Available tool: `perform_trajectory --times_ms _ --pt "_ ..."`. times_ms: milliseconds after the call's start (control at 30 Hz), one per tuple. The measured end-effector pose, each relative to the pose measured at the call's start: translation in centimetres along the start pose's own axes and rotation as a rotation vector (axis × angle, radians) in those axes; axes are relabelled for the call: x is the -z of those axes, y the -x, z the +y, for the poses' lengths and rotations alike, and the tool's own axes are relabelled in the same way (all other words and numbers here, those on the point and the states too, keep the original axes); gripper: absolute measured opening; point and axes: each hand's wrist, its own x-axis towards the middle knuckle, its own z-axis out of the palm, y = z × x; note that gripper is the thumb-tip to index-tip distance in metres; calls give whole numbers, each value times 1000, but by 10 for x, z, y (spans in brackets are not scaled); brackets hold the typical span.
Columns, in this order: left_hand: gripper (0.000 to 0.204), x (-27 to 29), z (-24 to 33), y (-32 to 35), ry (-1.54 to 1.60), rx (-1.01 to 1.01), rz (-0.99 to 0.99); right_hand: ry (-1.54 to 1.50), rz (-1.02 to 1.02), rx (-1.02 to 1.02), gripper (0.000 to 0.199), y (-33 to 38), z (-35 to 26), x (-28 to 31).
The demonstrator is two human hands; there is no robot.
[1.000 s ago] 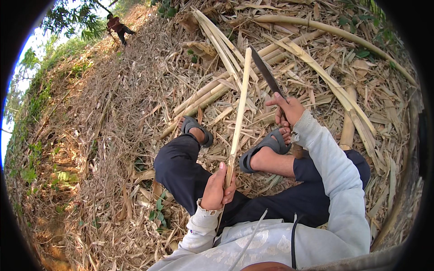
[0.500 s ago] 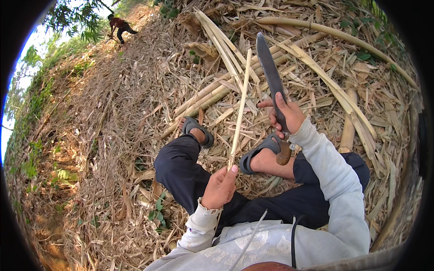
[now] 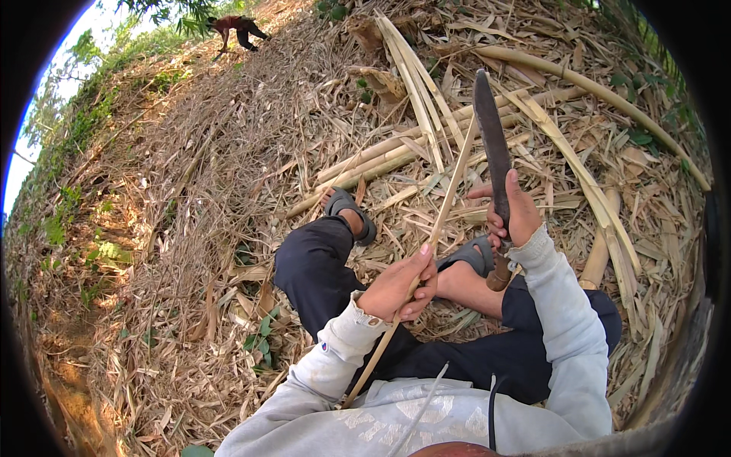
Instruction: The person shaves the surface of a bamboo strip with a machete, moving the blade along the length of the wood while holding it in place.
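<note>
The left hand (image 3: 397,288) is gripping the bamboo strip (image 3: 452,186), now slanting up from the lap (image 3: 457,367) closer to the machete (image 3: 493,137), apparently easing reach. The right hand (image 3: 522,212) is clasping the lower blade (image 3: 499,186).

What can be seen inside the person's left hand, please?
A narrow, pale strip passes through the left hand, showing beyond it and again on the side toward the body. The grip covers much of the stretch between, so its surface there cannot be seen.
</note>
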Motion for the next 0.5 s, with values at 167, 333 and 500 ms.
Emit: perform_trajectory --times_ms 167,333,500 --pt "51 -5 6 -11 17 49 -65 262 45 343 67 5 8 10" --pt "51 -18 -1 -15 34 74 -66 899 40 780 52 19 -3 -8" --pt "44 -32 -20 -20 -169 -93 170 1170 64 699 60 30 0 -11"
